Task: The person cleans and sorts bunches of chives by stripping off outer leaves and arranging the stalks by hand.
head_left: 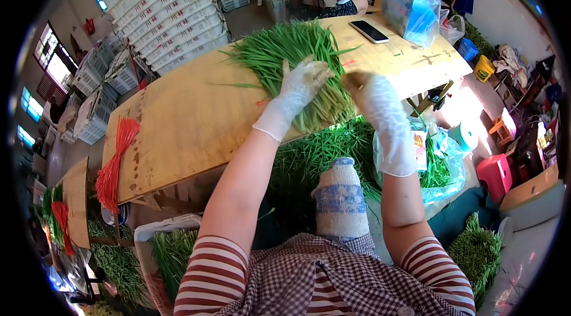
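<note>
A spread pile of long green chives (285,48) lies on the wooden table, leaf tips away from me and pale stalk ends towards me. My left hand (306,81), in a thin whitish glove, rests on top of the pile with its thumb apart from the fingers. Over the right side of the stalk ends is my right hand (366,87), gloved too. Its fingers are smeared by motion, so I cannot make out whether they hold anything.
On the wooden table (178,131) are a bundle of red ties (119,161), a phone (369,31) and a plastic bag (410,9). Below lie loose greens (327,155) and a bag of greens (440,167). White crates (166,12) stand stacked behind; other people sit beyond.
</note>
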